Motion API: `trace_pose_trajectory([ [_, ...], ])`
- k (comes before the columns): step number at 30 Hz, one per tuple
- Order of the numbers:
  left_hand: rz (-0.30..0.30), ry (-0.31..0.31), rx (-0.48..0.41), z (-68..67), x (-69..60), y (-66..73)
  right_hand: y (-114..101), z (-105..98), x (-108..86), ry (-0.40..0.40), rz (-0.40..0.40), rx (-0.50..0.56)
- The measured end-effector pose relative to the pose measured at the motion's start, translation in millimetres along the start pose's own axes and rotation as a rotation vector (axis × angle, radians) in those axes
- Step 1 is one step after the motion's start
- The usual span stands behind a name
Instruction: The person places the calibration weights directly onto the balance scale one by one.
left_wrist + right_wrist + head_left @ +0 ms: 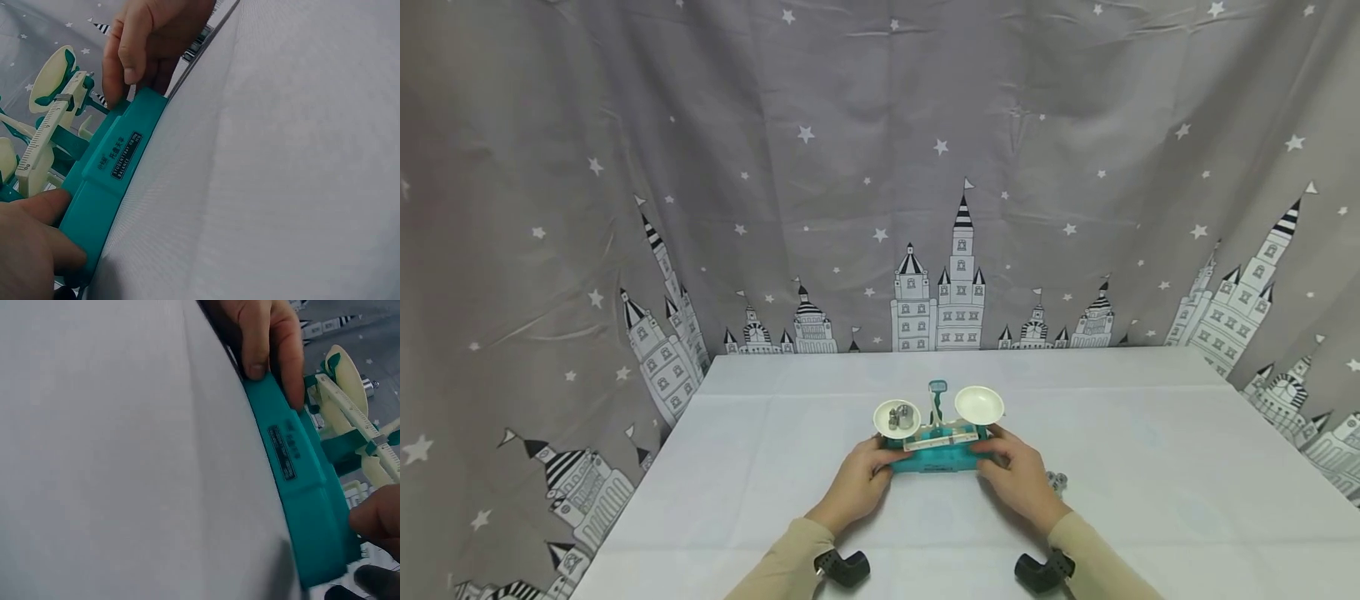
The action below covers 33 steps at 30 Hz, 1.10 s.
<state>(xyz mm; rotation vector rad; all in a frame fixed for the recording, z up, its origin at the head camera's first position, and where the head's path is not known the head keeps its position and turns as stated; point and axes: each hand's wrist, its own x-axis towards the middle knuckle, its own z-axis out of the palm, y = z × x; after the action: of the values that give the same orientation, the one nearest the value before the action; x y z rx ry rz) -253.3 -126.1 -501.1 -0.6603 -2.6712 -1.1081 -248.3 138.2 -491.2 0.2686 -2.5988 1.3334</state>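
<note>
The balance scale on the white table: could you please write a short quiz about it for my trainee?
1. True or false: the left hand and the right hand both grip the teal base.
2. Choose: the metal weights on the scale lie in the pan nearer (A) the left hand, (B) the right hand.
3. Complete: the empty pan sits ____ than the loaded one.

Key: 1. True; 2. A; 3. higher

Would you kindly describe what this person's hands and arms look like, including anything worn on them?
The left hand and right hand wear no gloves. Plain beige sleeves cover the visible forearms. At each wrist sits a black, bent attachment: the left attachment and the right attachment. No cables show.
</note>
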Motion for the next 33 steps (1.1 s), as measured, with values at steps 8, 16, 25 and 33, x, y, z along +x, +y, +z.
trace_pose_trajectory([
  [8,0.013,0.006,-0.012,1.2,0.9,2.8,-10.2,-38.4,-0.7,-0.083,0.026,-0.041],
  [16,0.008,0.017,0.0,1.0,0.1,2.8,5.0,-88.1,-8.3,-0.049,-0.021,-0.159],
  [25,0.007,0.022,0.0,-1.0,-1.3,2.7,30.2,-119.8,-16.3,0.013,0.026,-0.183],
  [33,0.005,0.01,0.0,-0.3,0.7,1.1,46.4,-112.7,-28.4,0.038,0.014,-0.134],
])
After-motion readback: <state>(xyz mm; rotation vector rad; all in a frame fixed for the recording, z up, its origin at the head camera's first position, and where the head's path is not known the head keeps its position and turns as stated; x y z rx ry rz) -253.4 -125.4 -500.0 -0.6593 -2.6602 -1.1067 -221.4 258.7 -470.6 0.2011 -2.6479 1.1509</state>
